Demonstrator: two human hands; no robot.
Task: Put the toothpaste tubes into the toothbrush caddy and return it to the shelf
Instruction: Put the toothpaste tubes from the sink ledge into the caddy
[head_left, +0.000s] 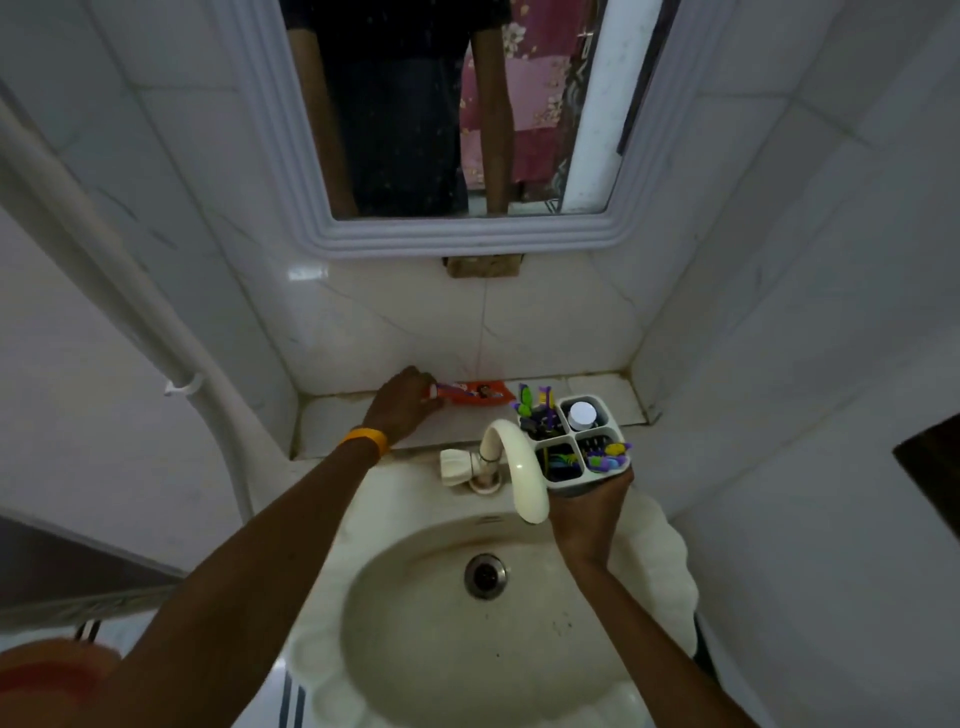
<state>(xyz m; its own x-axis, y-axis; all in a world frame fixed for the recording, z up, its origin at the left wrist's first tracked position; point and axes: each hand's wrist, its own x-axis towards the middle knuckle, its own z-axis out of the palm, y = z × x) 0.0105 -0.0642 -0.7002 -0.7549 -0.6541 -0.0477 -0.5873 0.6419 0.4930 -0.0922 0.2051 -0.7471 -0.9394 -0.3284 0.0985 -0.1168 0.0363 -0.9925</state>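
An orange toothpaste tube (475, 392) lies flat on the tiled shelf (605, 387) behind the sink. My left hand (408, 402) rests on the tube's cap end with its fingers closed around it. My right hand (589, 506) holds a white four-compartment toothbrush caddy (618, 423) from below, above the sink's back right edge. The caddy carries colourful toothbrushes and a white-capped item in its far right compartment.
A cream tap (514, 467) curves over the basin right beside the caddy. The oval sink (649, 556) with a metal drain (485, 576) lies below. A framed mirror (441, 234) hangs above the shelf, and a white pipe (104, 270) runs down the left wall.
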